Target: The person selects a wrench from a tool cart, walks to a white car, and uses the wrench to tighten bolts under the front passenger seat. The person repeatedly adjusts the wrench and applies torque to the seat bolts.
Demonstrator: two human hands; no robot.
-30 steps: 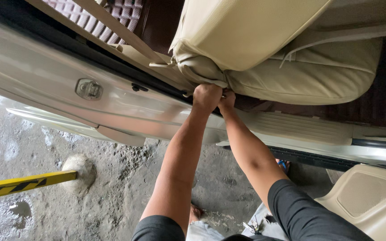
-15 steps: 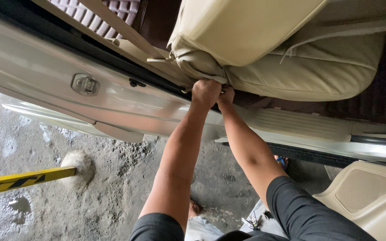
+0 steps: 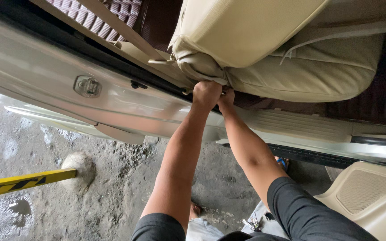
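Head view: both hands meet at the lower corner of a beige car seat [image 3: 264, 49], just above the door sill [image 3: 304, 127]. The left hand [image 3: 206, 94] is clenched on a bunched fold of the seat cover [image 3: 200, 67]; the right hand [image 3: 227, 97], touching it, is half hidden, grip unclear. Step in hand, seemingly: tugging the cover's edge at the seat base. The next pull calls for a firm, even grip.

Left hand [image 3: 206, 93]: fingertips hidden under the cream seat cover [image 3: 202, 67] edge.
Right hand [image 3: 225, 96]: mostly hidden behind the left hand; grip unclear.
Yellow-black bar [image 3: 23, 182]: cut off at left edge.
Door panel [image 3: 367, 201]: cut off at the bottom right.
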